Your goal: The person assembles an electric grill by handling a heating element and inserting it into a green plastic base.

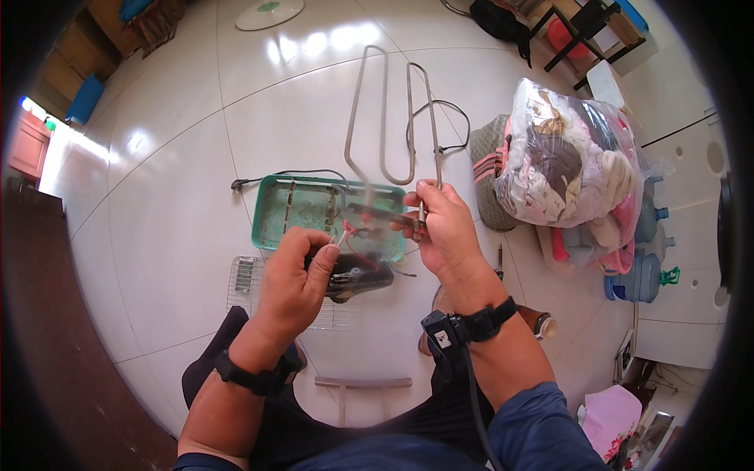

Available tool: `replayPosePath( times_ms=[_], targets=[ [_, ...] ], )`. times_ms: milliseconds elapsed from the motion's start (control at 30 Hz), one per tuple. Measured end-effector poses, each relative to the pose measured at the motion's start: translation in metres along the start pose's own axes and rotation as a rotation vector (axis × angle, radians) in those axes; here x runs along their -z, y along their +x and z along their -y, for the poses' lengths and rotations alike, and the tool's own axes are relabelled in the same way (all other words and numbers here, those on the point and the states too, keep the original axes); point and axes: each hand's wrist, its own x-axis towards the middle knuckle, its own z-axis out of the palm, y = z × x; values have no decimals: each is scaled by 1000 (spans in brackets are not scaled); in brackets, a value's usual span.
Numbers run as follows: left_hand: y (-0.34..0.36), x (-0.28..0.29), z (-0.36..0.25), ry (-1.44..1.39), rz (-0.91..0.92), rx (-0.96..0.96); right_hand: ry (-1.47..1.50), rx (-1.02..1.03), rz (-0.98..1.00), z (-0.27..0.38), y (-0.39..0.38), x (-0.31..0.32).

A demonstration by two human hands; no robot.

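My right hand (444,228) grips the end of a long bent metal heating element (433,118), whose loops extend forward over the floor. A dark strip, blurred by motion, joins the element near my right fingers. My left hand (302,271) pinches a thin lead, and a red wire (347,228) shows just beyond its fingertips. Below the hands is a black housing (367,275) with loose wires, partly hidden by my left hand. Behind them sits a shallow green tray (258,212), stained inside.
A plug with a black cord (237,186) lies by the tray, and a wire rack (239,284) is at near left. Bagged clothes (561,157) and water jugs (635,275) stand on the right. A jar (545,325) lies beside my right forearm.
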Motion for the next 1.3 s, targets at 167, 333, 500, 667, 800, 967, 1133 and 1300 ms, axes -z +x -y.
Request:
replayPosePath(
  times_ms=[167, 333, 500, 667, 800, 967, 1133, 1300],
  targets=[
    [1, 2, 1, -107, -9, 95, -28, -6, 20, -2, 0, 0],
    [1, 5, 9, -108, -1, 49, -55, 8, 46, -5, -2, -4],
    [2, 6, 1, -104, 40, 131, -83, -4, 24, -4, -4, -6],
    [1, 7, 3, -124, 54, 59, -117, 9, 62, -3, -6, -7],
    [-1, 8, 7, -170, 58, 13, -119, 31, 84, -3, -9, -7],
    [-1, 4, 6, -236, -23, -123, -141, 76, 124, -1, -11, -5],
    [-1, 5, 5, -256, 0, -158, -193, 139, 129, 0, -21, -12],
    [-1, 6, 7, -266, 2, -141, -202, 248, 170, -5, -23, -14]
  ],
)
